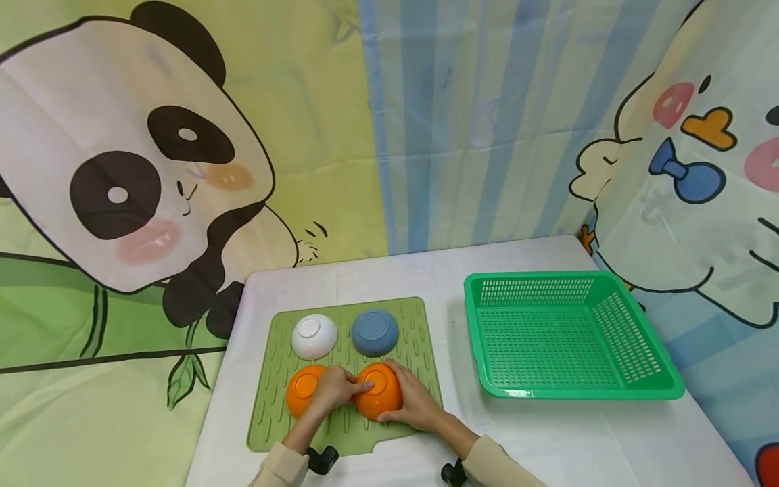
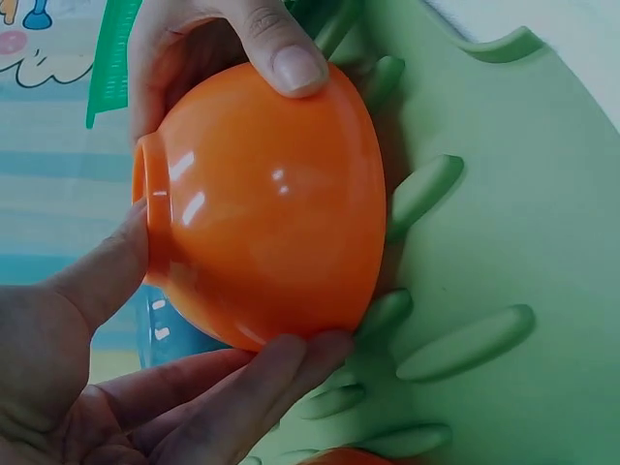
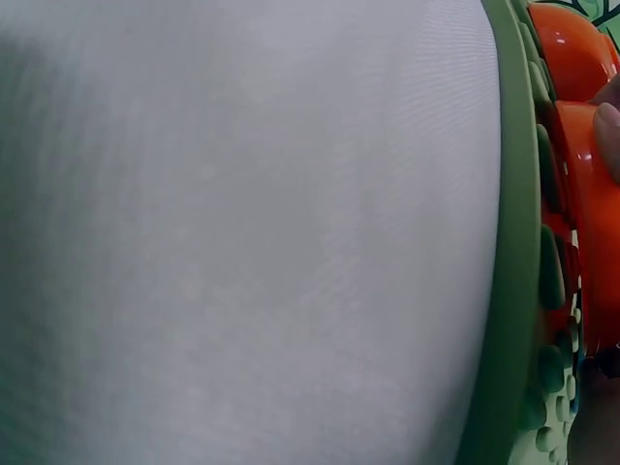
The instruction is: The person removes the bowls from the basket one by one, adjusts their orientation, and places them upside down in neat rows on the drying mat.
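Observation:
Four upside-down bowls are better told as several, standing on a green drying mat. Both hands hold the right-front orange bowl, its foot ring upward. From the left, my left hand has its thumb on the foot ring and its fingers along the side, as the left wrist view shows. My right hand grips the opposite side, thumb near the front and fingers behind. Beside the left hand sits another orange bowl, partly covered by it. Behind stand a white bowl and a blue bowl.
A green plastic basket stands on the white-covered table, right of the mat. Printed curtains hang behind and at the sides. Raised ribs cover the mat.

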{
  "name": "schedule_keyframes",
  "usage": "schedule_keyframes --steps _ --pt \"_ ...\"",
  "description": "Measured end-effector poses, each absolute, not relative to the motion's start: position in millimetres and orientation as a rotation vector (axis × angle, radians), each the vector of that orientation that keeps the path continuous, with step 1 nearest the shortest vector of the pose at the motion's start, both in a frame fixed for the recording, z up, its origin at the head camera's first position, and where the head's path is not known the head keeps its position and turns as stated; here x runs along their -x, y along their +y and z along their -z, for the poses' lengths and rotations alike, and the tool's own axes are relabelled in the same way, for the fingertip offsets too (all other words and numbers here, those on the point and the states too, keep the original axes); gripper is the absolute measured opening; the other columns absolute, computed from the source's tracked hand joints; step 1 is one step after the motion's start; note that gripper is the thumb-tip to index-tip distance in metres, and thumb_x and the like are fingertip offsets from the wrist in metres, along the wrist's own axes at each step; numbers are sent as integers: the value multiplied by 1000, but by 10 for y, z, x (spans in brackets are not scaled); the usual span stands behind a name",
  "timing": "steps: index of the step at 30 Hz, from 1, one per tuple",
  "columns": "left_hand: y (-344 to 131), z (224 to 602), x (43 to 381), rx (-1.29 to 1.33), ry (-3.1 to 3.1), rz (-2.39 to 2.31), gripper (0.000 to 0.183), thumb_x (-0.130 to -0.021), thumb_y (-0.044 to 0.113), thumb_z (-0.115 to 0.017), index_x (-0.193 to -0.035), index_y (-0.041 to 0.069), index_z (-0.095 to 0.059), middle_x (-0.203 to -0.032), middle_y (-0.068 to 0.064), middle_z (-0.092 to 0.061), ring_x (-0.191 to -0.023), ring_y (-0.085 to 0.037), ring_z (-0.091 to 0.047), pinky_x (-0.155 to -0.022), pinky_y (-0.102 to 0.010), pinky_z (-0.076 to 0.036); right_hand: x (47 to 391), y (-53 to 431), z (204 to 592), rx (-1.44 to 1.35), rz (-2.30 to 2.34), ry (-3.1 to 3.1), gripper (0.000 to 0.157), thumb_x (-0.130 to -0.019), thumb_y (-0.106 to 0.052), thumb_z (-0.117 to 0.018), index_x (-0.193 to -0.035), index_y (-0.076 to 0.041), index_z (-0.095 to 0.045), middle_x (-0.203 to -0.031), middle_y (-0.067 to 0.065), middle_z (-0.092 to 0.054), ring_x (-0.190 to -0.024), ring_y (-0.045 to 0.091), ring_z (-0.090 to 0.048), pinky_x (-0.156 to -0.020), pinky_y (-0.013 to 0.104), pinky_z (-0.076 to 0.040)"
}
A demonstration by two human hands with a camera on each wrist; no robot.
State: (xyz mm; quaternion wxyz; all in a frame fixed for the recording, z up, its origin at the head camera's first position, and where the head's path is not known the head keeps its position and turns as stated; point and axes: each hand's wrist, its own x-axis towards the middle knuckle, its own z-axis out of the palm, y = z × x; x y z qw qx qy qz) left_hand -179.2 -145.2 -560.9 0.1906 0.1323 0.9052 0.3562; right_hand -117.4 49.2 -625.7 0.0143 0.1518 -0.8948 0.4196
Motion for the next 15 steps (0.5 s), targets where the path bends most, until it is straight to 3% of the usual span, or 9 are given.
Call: schedule_keyframes --steps 5,15 --pt "-1425 5579 1768 -372 2595 -958 54 -74 44 -75 -46 16 -37 -42 10 -23 -37 -7 -24 -38 -19 -19 1167 496 6281 -491 -1315 -2779 104 -66 -44 -81 -144 -7 -23 -142 9 -33 -125 24 -40 -98 46 -39" --pt "-1421 5599 1731 -368 2666 -924 53 -73 45 -75 -45 16 -40 -42 11 -22 -37 -6 -24 -38 -19 -19 1216 490 6364 -570 -1288 -2770 106 -66 -47 -80 -144 -5 -20 -142 7 -33 -125 23 -40 -98 45 -39"
